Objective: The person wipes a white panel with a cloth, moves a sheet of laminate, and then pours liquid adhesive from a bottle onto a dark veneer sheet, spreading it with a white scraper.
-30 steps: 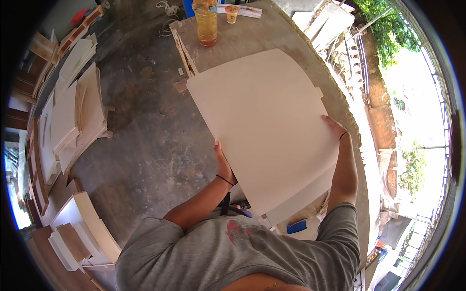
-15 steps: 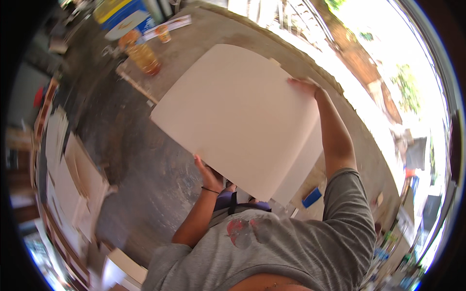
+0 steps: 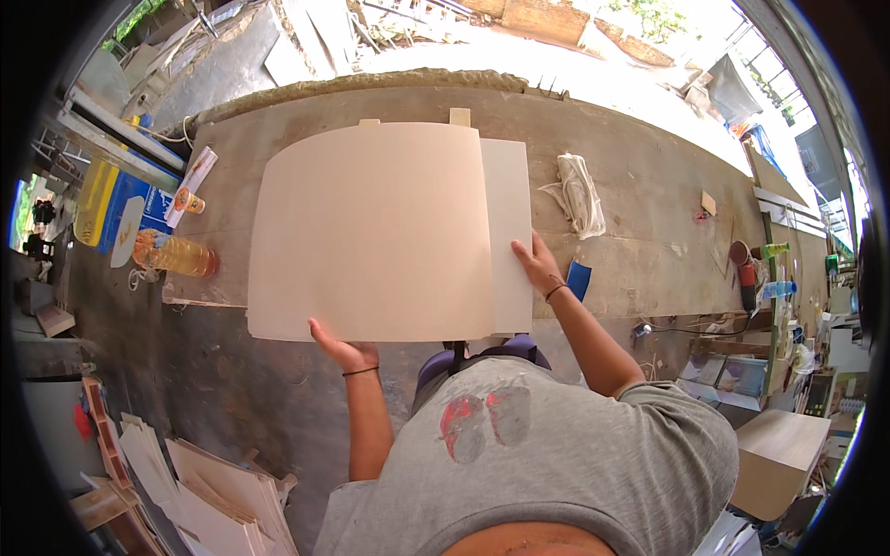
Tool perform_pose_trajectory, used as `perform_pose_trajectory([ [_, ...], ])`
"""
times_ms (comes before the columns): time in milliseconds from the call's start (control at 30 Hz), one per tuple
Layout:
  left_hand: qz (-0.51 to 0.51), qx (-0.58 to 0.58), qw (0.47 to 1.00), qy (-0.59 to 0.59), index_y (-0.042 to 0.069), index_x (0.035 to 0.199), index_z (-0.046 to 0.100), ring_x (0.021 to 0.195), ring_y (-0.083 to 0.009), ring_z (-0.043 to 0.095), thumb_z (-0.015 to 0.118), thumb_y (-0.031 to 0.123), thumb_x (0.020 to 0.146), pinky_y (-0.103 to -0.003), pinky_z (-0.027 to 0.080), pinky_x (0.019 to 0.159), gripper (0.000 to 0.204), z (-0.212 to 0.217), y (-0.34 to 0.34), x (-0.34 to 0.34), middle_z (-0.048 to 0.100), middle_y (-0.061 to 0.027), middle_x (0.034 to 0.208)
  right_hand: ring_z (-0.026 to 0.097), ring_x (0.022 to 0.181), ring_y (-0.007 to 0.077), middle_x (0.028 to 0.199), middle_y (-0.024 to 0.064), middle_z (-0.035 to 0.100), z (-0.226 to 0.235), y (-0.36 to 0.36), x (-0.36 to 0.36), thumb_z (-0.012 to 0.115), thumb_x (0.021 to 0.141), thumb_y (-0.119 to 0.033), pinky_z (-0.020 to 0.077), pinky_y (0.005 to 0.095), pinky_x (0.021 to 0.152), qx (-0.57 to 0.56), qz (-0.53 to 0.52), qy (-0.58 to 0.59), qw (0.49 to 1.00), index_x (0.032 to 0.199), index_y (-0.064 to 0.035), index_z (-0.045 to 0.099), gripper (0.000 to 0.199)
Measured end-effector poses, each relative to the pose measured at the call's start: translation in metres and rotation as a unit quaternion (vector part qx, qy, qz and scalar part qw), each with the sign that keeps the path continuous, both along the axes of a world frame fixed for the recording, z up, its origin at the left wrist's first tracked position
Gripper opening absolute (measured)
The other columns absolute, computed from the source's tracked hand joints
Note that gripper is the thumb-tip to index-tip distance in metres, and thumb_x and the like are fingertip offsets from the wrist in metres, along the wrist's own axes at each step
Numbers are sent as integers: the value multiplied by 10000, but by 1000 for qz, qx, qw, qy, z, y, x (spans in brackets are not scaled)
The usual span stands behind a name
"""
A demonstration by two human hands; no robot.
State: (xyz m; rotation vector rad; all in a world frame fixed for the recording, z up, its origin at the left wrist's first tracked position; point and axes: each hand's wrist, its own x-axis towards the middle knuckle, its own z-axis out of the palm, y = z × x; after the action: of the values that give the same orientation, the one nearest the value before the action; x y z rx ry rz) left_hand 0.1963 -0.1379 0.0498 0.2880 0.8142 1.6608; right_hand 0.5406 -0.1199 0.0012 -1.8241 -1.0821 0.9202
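A large pale beige panel (image 3: 371, 232) lies over a whiter panel (image 3: 508, 195), which shows as a strip along its right side. My left hand (image 3: 345, 350) grips the near edge of the top panel, thumb on its face and the other fingers hidden beneath. On the right, my right hand (image 3: 536, 264) holds the whiter panel's edge, its fingertips on the face. Two small wooden pieces stick out past the far edge, one a light wood strip (image 3: 460, 117).
The panels are over a concrete worktop (image 3: 649, 278). A bottle of amber liquid (image 3: 185, 257) and a cup (image 3: 189, 200) stand left; a bundled white cloth (image 3: 581, 196), a blue piece (image 3: 578, 278) and an angle grinder (image 3: 745, 276) lie right. Board offcuts (image 3: 222, 491) lean at lower left.
The view has turned, and the panels now sit squarer before me. My right hand has moved from the top panel's far right corner to the whiter panel's right edge. My left hand keeps the near edge.
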Motion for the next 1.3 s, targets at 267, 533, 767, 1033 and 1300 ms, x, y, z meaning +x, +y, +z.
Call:
perform_pose_trajectory([
  [267, -82, -112, 990, 33, 141, 1350, 384, 1182, -230, 430, 436, 597, 834, -393, 383, 927, 690, 0, 2, -5, 442, -14, 1333, 603, 956, 220, 1082, 163, 617, -41, 20, 12, 563, 869, -426, 462, 312, 833, 47, -10, 118, 992, 1255, -1, 466, 582],
  [533, -20, -242, 944, 224, 65, 1445, 111, 1348, -329, 194, 615, 489, 761, -482, 240, 1040, 950, -17, -31, -44, 164, -162, 1474, 381, 1252, 365, 1333, 247, 410, 10, -26, -16, 644, 811, -391, 307, 399, 1041, 153, -41, -201, 967, 1316, 19, 382, 701],
  [767, 106, -103, 638, 755, 39, 1439, 84, 1357, -395, 153, 698, 163, 693, -426, 204, 1103, 974, -54, -34, -171, 121, -260, 1458, 245, 1328, 383, 1412, 217, 300, 46, -125, -68, 763, 658, -433, 259, 467, 1062, 132, 144, -281, 940, 1376, -53, 324, 923],
  [1033, -57, -68, 454, 887, 236, 1418, 268, 1341, -377, 215, 731, 161, 677, -434, 272, 1077, 877, -31, 34, -228, 175, -171, 1475, 195, 1365, 324, 1460, 141, 253, 62, -118, -116, 761, 637, -400, 178, 588, 1055, 12, 136, -420, 897, 1413, -216, 298, 922],
  [1300, -117, 137, 442, 879, 75, 1207, 543, 1141, -315, 485, 627, 108, 743, -421, 382, 974, 473, -50, 50, -267, 544, -119, 1222, 361, 1285, 291, 1348, 130, 437, 51, -104, -134, 647, 752, -220, 228, 555, 1044, 41, 119, -480, 868, 1303, -194, 466, 582],
])
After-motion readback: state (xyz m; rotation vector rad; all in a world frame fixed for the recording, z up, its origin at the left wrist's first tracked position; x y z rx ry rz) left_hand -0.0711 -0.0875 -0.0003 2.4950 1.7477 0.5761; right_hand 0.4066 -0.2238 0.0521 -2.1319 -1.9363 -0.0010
